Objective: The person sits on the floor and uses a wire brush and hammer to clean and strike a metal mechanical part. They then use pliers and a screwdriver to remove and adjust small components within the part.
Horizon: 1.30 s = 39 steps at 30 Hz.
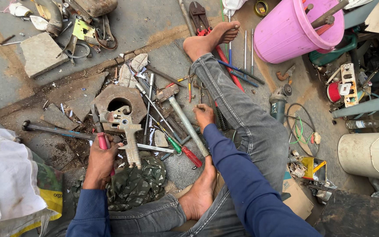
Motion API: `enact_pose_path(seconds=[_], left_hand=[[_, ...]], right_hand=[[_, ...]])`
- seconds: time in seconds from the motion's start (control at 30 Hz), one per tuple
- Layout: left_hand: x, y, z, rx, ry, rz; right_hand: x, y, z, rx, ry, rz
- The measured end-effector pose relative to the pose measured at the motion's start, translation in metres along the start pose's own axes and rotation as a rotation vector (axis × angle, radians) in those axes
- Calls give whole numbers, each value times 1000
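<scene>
At one o'clock a pink bucket (297, 30) lay tipped; at five sat a yellow carton (313, 168). Centre floor: the grey spray gun (128, 131). The left hand (101, 158) gripped red-handled pliers (100, 134) beside it; the right hand (205, 116) pinched something tiny.

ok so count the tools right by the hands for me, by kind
Pliers with red grips, in the left hand: 1
Metal spray gun body: 1
Hammer: 1
Screwdrivers, one green handle, one red handle: 2
Total: 5
The right hand rests beside the hammer's handle.
</scene>
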<state>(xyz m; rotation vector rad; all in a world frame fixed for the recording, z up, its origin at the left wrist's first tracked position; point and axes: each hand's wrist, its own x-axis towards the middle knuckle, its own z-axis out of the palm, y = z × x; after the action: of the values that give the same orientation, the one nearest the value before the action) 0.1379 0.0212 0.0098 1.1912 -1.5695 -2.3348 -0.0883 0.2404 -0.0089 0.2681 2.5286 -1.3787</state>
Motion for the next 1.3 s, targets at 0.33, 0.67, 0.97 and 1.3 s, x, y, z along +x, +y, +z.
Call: enact_pose_path(seconds=[0.33,0.67,0.97,1.3], left_hand=[[-6,10,2,22,-1,14],[-1,-2,-5,-3,-19,109],[10,-38,-9,60,-56,245],[-1,-56,-1,56,-268,198]], right_hand=[[1,-6,0,-71,249,-325],[-16,-12,6,-78,154,-364],[-74,-45,-13,-223,-530,-672],[-112,-41,1,-97,-710,-514]])
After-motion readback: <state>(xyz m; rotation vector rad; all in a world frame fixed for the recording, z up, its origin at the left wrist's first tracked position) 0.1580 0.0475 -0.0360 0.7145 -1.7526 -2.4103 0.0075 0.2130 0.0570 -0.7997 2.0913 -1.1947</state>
